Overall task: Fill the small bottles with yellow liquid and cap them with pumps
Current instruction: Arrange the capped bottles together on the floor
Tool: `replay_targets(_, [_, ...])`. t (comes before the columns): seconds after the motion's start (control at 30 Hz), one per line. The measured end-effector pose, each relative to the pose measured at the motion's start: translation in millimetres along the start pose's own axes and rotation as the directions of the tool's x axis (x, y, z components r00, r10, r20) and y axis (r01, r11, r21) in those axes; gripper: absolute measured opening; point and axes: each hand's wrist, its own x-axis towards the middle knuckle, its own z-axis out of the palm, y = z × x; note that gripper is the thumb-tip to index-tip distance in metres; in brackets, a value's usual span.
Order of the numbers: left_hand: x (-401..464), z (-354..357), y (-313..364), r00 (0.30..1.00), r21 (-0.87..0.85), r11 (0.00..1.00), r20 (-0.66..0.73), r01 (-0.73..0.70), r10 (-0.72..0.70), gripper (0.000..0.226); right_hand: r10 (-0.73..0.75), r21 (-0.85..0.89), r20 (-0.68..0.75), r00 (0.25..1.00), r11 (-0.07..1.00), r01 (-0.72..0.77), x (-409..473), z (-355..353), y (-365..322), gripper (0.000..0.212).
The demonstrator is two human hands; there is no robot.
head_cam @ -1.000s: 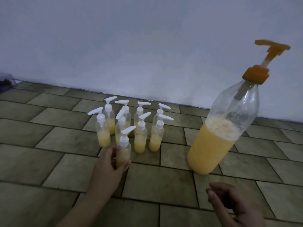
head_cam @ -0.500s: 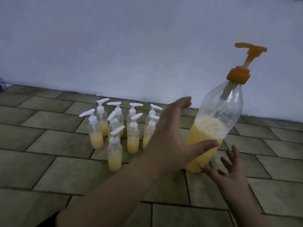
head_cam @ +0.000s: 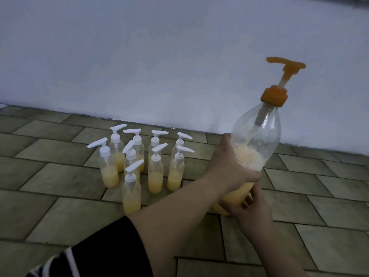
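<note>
Olive-brown floor tiles (head_cam: 60,182) run up to a pale blue-white wall (head_cam: 159,56). Left hand (head_cam: 229,166) reaches across from the lower left and wraps the middle of the large bottle (head_cam: 257,142), thumb lying over the near face at the foam line, fingers gone round the far side. Right hand (head_cam: 247,206) sits just below the left one, fingers curled against the bottle's lower body, gripping it near the base. Bottle is clear plastic, leaning to the right above the hands, lower part filled with yellow liquid (head_cam: 239,194) topped by pale froth; cannot tell whether its base touches the floor, since the hands cover it. Orange pump (head_cam: 279,82) caps the neck, spout pointing left, dip tube visible inside. Cluster of small bottles (head_cam: 139,162) stands upright on the tiles to the left of the left hand, near the wall, nine counted, each part-filled with yellow liquid and fitted with a white pump head (head_cam: 134,165). One of them stands apart from the rest, closest to the left forearm. Dark sleeve (head_cam: 111,248) with a white stripe covers the upper left arm at the bottom edge of the view.
</note>
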Motion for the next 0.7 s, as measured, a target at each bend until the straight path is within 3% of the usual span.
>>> replay_targets(0.33, [15.3,-41.2,0.2,0.995,0.087,0.991,0.021,0.097,-0.099,0.090,-0.025,-0.068,0.018,1.000,0.997,0.026,12.6,37.8,-14.5,0.091])
replay_targets(0.5, [18.5,-33.8,-10.1,0.990,0.181,0.975,-0.073,0.129,-0.117,0.086,-0.019,-0.052,0.007,1.000,0.998,0.019,12.1,42.7,-13.3,0.090])
replay_targets(0.6, [-1.3,-23.0,-11.4,0.980,0.173,0.973,-0.159,0.150,-0.123,0.088,-0.018,-0.011,-0.016,1.000,1.000,0.018,7.5,41.5,-15.7,0.068])
replay_targets(0.7, [-39.1,-15.7,-11.3,0.985,0.127,0.990,-0.170,0.061,-0.038,0.088,-0.016,-0.018,-0.059,0.998,1.000,0.015,-3.8,42.9,-17.8,0.038])
